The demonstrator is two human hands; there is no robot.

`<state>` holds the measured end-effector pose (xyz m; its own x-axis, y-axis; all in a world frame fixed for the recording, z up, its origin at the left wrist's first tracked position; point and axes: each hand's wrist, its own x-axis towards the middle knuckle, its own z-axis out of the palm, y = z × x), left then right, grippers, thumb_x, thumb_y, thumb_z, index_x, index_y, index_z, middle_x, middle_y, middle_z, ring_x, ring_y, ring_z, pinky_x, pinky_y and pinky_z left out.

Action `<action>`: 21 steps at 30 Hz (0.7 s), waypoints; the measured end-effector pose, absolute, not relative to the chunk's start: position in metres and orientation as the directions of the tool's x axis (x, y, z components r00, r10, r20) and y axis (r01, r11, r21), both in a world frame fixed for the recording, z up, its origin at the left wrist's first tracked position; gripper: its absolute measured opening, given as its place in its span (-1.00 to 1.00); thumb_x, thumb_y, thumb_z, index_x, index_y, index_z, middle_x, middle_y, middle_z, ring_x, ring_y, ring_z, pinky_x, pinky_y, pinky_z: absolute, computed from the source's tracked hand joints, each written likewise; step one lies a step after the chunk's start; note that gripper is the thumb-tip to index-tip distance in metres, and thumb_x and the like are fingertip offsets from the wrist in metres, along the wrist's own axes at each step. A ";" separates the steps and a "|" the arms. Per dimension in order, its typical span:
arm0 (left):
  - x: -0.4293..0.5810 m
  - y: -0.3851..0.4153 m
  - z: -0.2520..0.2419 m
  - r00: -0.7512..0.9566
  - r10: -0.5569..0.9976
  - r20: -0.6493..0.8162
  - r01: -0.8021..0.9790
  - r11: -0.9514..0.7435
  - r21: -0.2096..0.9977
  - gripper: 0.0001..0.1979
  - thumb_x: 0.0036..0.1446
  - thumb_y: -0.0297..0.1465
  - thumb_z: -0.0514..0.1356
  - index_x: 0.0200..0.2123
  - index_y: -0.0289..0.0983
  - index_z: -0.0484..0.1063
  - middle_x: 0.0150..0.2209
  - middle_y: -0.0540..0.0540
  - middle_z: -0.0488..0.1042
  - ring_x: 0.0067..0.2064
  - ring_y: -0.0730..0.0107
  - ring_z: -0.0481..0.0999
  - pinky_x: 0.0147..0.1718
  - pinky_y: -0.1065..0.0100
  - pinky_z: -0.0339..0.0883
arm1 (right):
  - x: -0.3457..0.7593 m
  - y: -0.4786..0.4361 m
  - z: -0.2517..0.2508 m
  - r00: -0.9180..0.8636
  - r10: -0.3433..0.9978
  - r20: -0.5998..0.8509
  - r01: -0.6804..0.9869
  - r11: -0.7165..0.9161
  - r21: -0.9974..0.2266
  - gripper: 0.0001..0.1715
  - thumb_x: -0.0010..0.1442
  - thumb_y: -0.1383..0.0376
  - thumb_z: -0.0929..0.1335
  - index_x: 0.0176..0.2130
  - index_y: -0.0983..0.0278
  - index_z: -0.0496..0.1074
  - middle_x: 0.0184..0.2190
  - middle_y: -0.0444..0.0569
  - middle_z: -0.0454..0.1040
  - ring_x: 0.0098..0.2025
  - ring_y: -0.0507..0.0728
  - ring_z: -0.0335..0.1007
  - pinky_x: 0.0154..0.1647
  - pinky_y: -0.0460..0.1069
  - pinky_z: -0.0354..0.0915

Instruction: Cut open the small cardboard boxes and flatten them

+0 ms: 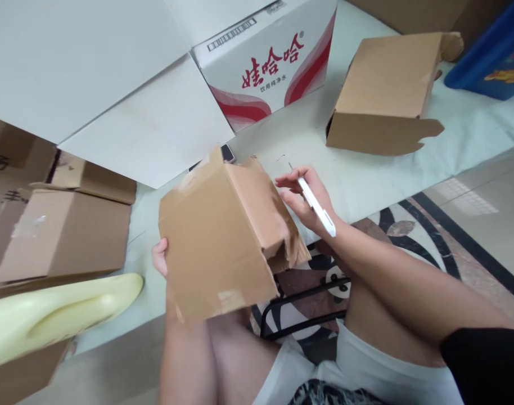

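Head view. Left hand [159, 257] clamped on the near left edge of a torn brown box [217, 242], thumb showing in front of the cardboard, fingers hidden behind it. Box held up above the knees, tilted, ragged flaps of the open end turned to the right, strips of tape at the upper left corner and low on the front face. Right hand [301, 197] just beside those ragged flaps, closed around a white pen [317, 207], thin metal tip pointing up and away, back end lying across the wrist; impossible to say whether a pen or a slim blade. Fingertips near the upper right flap, contact unclear.

Behind the box, on a white cloth [366, 174] spread over the floor, a dark phone [228, 152] half hidden by the cardboard. Further back, a white carton [274, 62] with red lettering and a barcode, flaps spread wide. To the right, well apart, a second brown box [387, 93] lying on its side with one flap out, and past it a blue bin [493, 62]. At left, more brown boxes [67, 236] close together, with a pale yellow rounded shape [54, 312] in front, blurred. Below the hands, a black wire frame [301, 315] between bare legs, over a patterned stone floor [451, 236].
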<state>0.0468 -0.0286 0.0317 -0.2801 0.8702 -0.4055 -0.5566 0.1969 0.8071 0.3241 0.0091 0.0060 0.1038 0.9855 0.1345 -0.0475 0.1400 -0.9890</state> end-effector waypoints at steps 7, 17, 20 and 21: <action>0.045 -0.019 0.031 -0.400 0.865 -0.303 -0.456 0.099 0.885 -0.51 -0.03 -0.18 0.29 -0.01 -0.21 0.57 -0.26 -0.02 0.68 -0.26 0.21 0.65 -0.28 0.28 0.52 | 0.324 0.006 0.007 -0.045 0.987 0.156 0.069 0.159 -0.985 -0.64 0.07 0.13 0.41 -0.18 0.11 0.23 0.11 0.05 0.59 0.18 0.30 0.53 0.23 0.33 0.35; 0.050 -0.022 0.035 -0.386 0.867 -0.316 -0.403 0.150 0.903 -0.50 -0.06 -0.15 0.29 -0.03 -0.20 0.57 -0.29 -0.01 0.67 -0.31 0.20 0.64 -0.30 0.27 0.49 | 0.325 0.006 0.011 0.008 0.997 0.083 0.111 0.082 -0.990 -0.72 0.11 0.12 0.37 -0.20 0.13 0.25 0.04 0.08 0.62 0.10 0.29 0.56 0.14 0.29 0.37; 0.044 -0.023 0.031 -0.354 0.867 -0.351 -0.435 0.179 0.882 -0.48 -0.07 -0.12 0.30 -0.03 -0.21 0.57 -0.25 -0.03 0.68 -0.29 0.15 0.65 -0.30 0.23 0.50 | 0.325 0.006 0.013 0.023 0.998 0.061 0.106 0.059 -0.993 -0.75 0.12 0.13 0.35 -0.22 0.14 0.26 -0.01 0.05 0.64 0.04 0.25 0.58 0.11 0.25 0.36; 0.042 -0.023 0.030 -0.345 0.867 -0.359 -0.441 0.188 0.878 -0.48 -0.07 -0.11 0.29 -0.03 -0.21 0.57 -0.25 -0.05 0.68 -0.28 0.13 0.66 -0.30 0.22 0.51 | 0.325 0.006 0.014 0.026 0.998 0.058 0.107 0.055 -0.993 -0.76 0.12 0.14 0.35 -0.22 0.14 0.26 -0.02 0.05 0.64 0.03 0.25 0.58 0.10 0.24 0.35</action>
<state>0.0422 -0.0232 0.0298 -0.3449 0.8672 -0.3593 -0.4406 0.1884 0.8777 0.3253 0.0063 0.0135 0.0261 0.9980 0.0580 0.1071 0.0549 -0.9927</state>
